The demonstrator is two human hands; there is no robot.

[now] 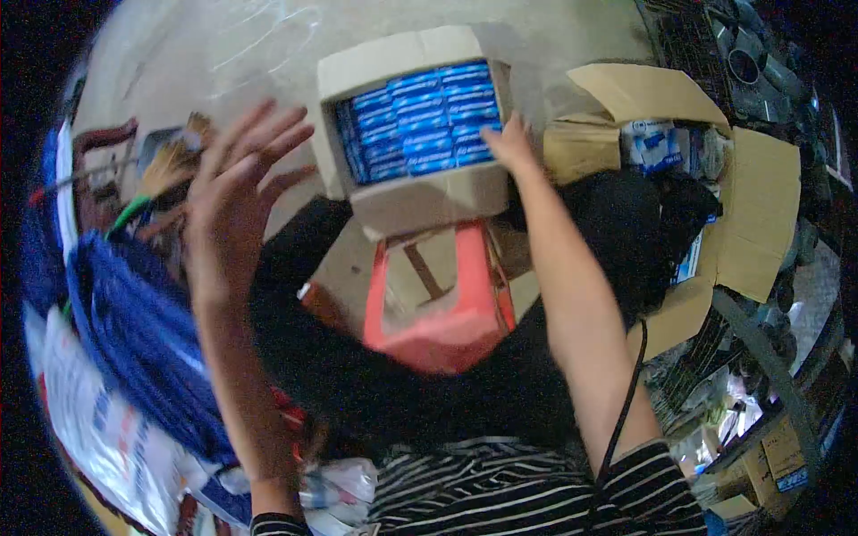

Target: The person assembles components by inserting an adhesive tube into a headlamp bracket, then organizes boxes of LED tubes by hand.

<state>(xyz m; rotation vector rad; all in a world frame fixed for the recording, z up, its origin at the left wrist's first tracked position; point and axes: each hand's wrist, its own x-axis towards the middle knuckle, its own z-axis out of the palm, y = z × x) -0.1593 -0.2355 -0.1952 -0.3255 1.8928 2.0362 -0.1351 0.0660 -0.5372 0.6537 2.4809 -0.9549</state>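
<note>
An open cardboard box (pixel 429 198) stands in front of me, filled with rows of small blue cartons (pixel 424 121) with white print. My right hand (pixel 512 145) grips the box's right wall, thumb over the inner side by the cartons; its other fingers are partly hidden. Raised to the left of the box, my left hand (pixel 239 174) is blurred, with fingers spread and nothing in it. Below the box, between my legs, is a red-framed thing (pixel 438 335) with a pale, flat middle.
On the right, a second open cardboard box (pixel 760 214) holds a blue-and-white pack (pixel 655 146) and other packages. Dark pipe fittings (pixel 760 67) lie beyond it. Left of me are a blue bag (pixel 143 330), white plastic sacking (pixel 98 420) and a straw brush (pixel 170 165).
</note>
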